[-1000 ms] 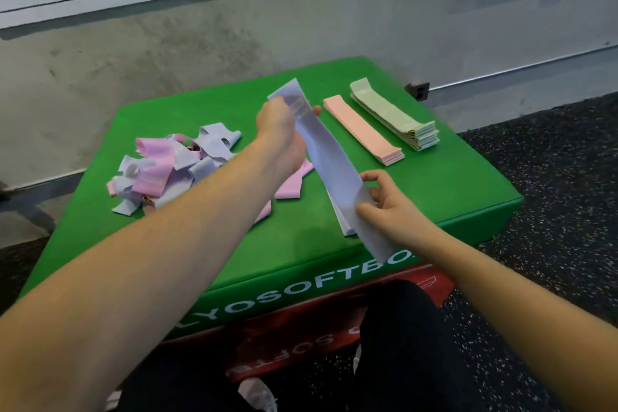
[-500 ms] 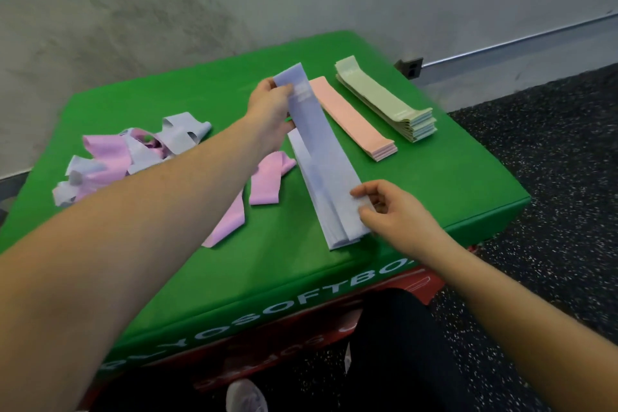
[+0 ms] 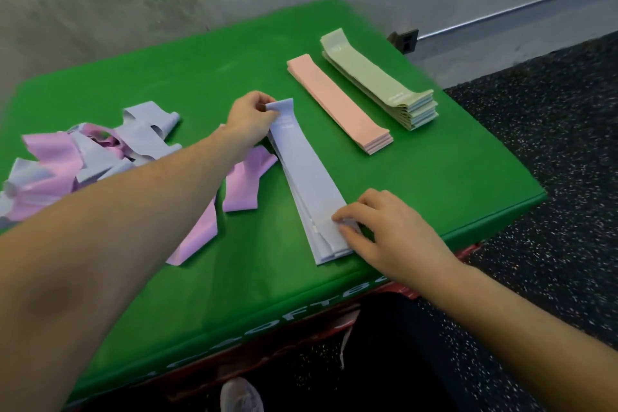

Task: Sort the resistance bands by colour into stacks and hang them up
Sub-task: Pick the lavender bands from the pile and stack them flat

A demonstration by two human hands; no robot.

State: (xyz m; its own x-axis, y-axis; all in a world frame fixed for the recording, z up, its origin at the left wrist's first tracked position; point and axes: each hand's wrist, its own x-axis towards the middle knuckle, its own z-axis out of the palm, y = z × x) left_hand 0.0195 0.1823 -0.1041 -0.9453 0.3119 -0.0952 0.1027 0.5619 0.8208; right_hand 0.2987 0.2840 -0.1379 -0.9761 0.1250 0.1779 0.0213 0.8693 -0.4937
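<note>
A lavender band lies flat on top of a lavender stack on the green soft box. My left hand pinches the band's far end, which curls up slightly. My right hand pinches the near end of the band against the stack. To the right lie a peach stack and a pale green stack. A loose heap of pink and lavender bands sits at the left. Two pink bands lie under my left forearm.
The green box sits on a red box against a grey wall. Dark speckled floor lies to the right. A wall socket and a metal rail run behind the box's far right corner.
The lavender band held up in the air between both hands has been lowered flat onto the lavender stack. Both hands came down with it and still hold its ends.
</note>
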